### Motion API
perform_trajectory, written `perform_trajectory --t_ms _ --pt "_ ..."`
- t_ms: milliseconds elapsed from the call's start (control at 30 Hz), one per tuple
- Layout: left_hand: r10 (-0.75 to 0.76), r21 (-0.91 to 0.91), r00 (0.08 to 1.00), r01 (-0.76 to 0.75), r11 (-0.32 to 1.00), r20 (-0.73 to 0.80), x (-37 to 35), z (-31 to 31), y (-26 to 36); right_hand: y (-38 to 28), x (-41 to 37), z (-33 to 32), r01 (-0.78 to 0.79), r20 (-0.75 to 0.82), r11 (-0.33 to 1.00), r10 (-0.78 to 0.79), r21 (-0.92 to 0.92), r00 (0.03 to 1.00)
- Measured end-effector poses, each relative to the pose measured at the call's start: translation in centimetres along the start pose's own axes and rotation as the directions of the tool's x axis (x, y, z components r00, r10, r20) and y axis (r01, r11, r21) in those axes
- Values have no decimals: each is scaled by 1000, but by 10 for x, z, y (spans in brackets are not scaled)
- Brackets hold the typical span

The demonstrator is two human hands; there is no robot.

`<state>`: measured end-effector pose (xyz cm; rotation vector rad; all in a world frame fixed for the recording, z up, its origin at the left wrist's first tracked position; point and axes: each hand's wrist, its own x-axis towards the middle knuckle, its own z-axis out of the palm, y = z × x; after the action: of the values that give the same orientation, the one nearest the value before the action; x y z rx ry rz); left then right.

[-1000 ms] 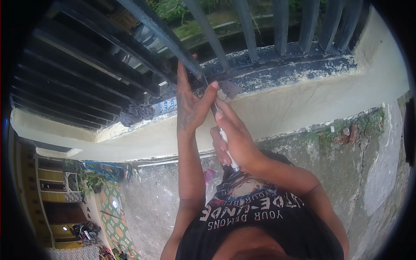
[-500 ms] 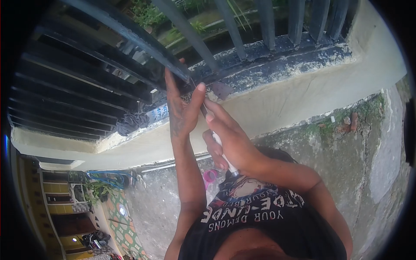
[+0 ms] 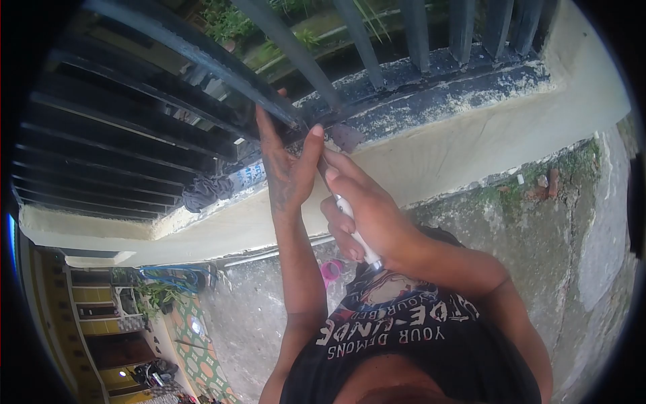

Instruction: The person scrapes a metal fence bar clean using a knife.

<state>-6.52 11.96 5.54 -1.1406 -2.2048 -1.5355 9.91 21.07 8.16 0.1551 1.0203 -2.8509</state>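
Note:
My right hand (image 3: 377, 215) is closed round the white handle of a thin-bladed knife (image 3: 360, 232). Its narrow metal blade points up and away, toward the foot of a dark metal bar (image 3: 269, 94) in the fence. The blade tip is hard to make out beside my left thumb. My left hand (image 3: 289, 168) grips that bar near its foot; the fingers reach behind it and the thumb lies in front, close to the blade. Under the bars runs a ledge (image 3: 437, 97) with worn, flaking dark paint.
On the ledge to the left lie a crumpled dark cloth (image 3: 205, 193) and a blue-and-white packet (image 3: 247, 176). A pink ring-shaped object (image 3: 330, 271) is on the concrete ground below. Brick pieces (image 3: 553, 182) lie by the wall's mossy base at right. Plants (image 3: 303, 37) grow beyond the fence.
The view has shifted slightly. My right hand and the knife have moved a little, and more of the white handle shows. My left hand keeps its place at the bar.

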Motion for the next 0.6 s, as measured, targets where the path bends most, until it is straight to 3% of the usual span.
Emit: perform_trajectory --t_ms 133,200,367,467,533,600 --pt "-1 -64 1000 1 998 3 0 1 4 9 11 -6 60 -11 997 -61 -47 998" --pt "33 30 999 -32 999 -33 0 4 -1 6 9 -4 43 -20 999 -43 -20 999" --pt "18 -41 1000 -18 999 -17 2 2 2 2 5 -1 9 11 1000 -9 -27 1000" --pt "35 -18 999 -36 999 -16 -1 2 1 7 11 -8 80 -11 996 -81 -43 997" --pt "61 3 998 -61 998 -7 1 0 1 -1 2 -1 8 -17 999 -8 -34 1000" --pt "41 -55 999 -40 998 6 -1 -1 4 3 5 -2 33 -11 997 -33 -68 999"
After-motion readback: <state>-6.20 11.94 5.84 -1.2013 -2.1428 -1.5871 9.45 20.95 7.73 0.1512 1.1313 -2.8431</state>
